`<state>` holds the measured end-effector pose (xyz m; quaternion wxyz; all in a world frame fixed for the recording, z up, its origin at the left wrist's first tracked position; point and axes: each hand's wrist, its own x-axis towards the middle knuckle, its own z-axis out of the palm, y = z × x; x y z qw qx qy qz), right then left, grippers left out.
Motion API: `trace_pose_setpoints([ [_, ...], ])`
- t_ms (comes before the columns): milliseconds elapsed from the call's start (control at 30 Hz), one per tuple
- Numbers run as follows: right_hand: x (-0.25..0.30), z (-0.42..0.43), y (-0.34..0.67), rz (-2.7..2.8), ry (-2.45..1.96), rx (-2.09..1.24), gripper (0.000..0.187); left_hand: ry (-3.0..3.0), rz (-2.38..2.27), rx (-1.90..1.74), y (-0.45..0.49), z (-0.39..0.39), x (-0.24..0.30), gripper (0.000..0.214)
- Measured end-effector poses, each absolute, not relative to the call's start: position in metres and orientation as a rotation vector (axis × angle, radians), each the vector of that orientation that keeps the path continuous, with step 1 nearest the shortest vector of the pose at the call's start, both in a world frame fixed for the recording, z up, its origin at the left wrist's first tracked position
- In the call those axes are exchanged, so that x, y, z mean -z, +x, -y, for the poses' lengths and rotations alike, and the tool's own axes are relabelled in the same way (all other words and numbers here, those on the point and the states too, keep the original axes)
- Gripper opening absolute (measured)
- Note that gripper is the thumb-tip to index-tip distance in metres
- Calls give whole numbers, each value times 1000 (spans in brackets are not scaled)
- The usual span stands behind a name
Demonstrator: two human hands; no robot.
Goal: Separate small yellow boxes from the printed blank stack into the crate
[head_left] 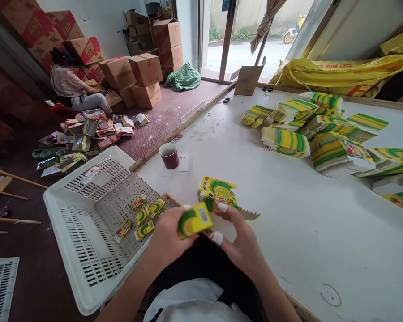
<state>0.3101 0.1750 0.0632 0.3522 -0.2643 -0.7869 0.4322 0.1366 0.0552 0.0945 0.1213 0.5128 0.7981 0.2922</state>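
1. The yellow-green carton (195,220) is held above the near edge of the tabletop (289,232), with the flat carton stack (218,190) at one to two o'clock from it and the white basket (83,290) toward nine.
2. The left hand (169,232) pinches the carton from its eight-to-nine o'clock side, covering that end. The right hand (240,237) is spread, thumb and forefinger parted, just beside the other end at three o'clock; whether a fingertip touches the carton or the stack, I cannot tell.
3. It looks like thin printed card: probably light, fairly stiff along its folds, and easily dented in the middle of a panel. The glossy-looking print may be a little slippery; the white wraps (217,238) on the right fingertips could affect grip.
4. The safest hold would likely be along the two long edges, near the folds, with gentle pressure; squeezing a broad panel could buckle it.
5. The visible part's long axis runs from between eight and nine o'clock to between two and three. The barcode (203,214) sits near the latter end, which points toward the right hand, slightly away from the wearer.
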Motion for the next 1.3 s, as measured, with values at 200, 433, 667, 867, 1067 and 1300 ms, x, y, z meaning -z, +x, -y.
trace_pose_setpoints([
  [200, -54, -230, 313, 2207, -1161, -627, 14, 1272, -2853, -1012, 84, -24, -82, 66],
  [433, -49, -236, 306, 2284, -1187, -572, 6, 1275, -2396, -1150, 121, -39, -73, 36],
  [667, -78, -206, 312, 2190, -1063, -742, 12, 913, -1587, -1470, 168, -75, -76, 74],
  [867, -96, -167, 303, 1994, -884, -1539, 14, 672, -1440, -1716, 193, -100, -85, 62],
  [1067, -101, -160, 300, 1426, -682, -2259, 34, 1033, -1658, -1552, 195, -89, -85, 67],
  [1300, -87, -137, 298, 1642, -838, -1587, 25, 381, -1505, -2106, 199, -117, -99, 43],
])
